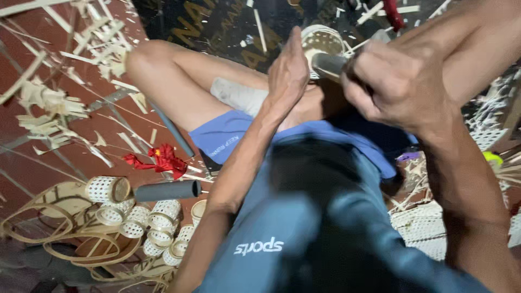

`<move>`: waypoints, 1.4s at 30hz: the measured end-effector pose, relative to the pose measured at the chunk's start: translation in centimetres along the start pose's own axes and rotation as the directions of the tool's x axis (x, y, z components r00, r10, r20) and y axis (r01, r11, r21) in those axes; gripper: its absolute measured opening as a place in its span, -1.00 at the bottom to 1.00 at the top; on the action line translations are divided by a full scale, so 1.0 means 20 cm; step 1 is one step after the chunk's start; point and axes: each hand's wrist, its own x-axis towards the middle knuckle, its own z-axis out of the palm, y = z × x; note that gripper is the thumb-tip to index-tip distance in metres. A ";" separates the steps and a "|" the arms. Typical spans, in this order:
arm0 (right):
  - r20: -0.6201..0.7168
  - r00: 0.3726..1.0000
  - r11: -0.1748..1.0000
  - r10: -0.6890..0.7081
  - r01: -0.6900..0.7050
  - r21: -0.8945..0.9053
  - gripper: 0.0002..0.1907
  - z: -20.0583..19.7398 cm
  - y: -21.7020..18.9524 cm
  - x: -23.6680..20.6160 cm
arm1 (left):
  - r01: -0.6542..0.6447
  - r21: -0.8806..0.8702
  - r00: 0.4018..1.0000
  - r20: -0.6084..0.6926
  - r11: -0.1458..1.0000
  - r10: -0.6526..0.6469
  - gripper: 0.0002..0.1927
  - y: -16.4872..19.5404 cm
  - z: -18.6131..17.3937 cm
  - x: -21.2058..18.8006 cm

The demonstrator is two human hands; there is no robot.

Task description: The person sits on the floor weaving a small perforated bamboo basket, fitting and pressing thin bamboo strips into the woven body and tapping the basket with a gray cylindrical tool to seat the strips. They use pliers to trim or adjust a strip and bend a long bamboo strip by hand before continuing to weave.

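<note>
I sit on the floor in a blue shirt and blue shorts. My left hand [287, 73] reaches forward with its fingers straight, pressed against a small woven cane cylinder [321, 43] held over my lap. My right hand [393, 81] is closed around a grey tube-shaped handle [328, 65] whose end points into the cylinder. The far side of the cylinder is hidden behind my hands.
Several finished woven cane cylinders [149, 220] lie at the lower left beside a grey tube [167, 191] and bent cane hoops [51, 217]. A red cloth [160, 160] and cane strips [51, 108] litter the red floor. Woven mesh sheets [420, 225] lie at the right.
</note>
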 end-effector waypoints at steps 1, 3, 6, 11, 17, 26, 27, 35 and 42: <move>-0.026 0.999 1.000 0.021 -0.021 0.017 -0.82 0.00 0.00 0.02 | -0.009 0.031 1.000 -0.009 0.999 0.010 -0.42 -0.01 -0.01 0.00; -0.069 0.998 0.998 0.007 -0.002 0.067 -0.79 -0.02 -0.01 -0.02 | -0.045 0.045 0.999 -0.002 0.998 0.046 -0.42 0.00 -0.01 -0.01; -0.013 1.000 0.999 0.017 -0.017 0.045 -0.78 0.05 -0.02 -0.06 | -0.097 0.075 0.995 0.025 0.992 0.095 -0.38 0.00 -0.02 -0.02; -0.034 0.999 0.997 0.031 -0.029 0.074 -0.77 0.13 0.03 -0.15 | -0.131 0.082 0.991 0.040 0.988 0.128 -0.40 0.01 -0.05 0.03; -0.055 0.998 1.000 0.029 -0.030 -0.003 -0.78 0.15 0.06 -0.25 | -0.479 0.068 0.873 0.144 0.875 0.466 -0.42 0.05 -0.17 0.21; -0.064 0.987 0.988 0.147 -0.143 0.064 -0.86 0.02 0.03 -0.32 | -0.458 -0.128 0.889 -0.064 0.880 0.453 -0.46 0.01 -0.13 0.02; -0.045 0.988 0.988 0.146 -0.143 0.062 -0.85 0.01 0.00 -0.30 | -0.420 -0.125 0.907 -0.032 0.899 0.419 -0.44 0.01 -0.10 0.00; -0.069 0.987 0.987 0.147 -0.142 0.069 -0.80 0.10 0.05 -0.20 | -0.355 -0.053 0.932 0.051 0.933 0.358 -0.35 0.04 -0.04 0.07; -0.105 0.974 0.969 0.200 -0.181 0.168 -0.90 0.08 0.02 -0.21 | -0.368 0.051 0.868 0.376 0.928 0.324 -0.47 0.06 -0.22 0.24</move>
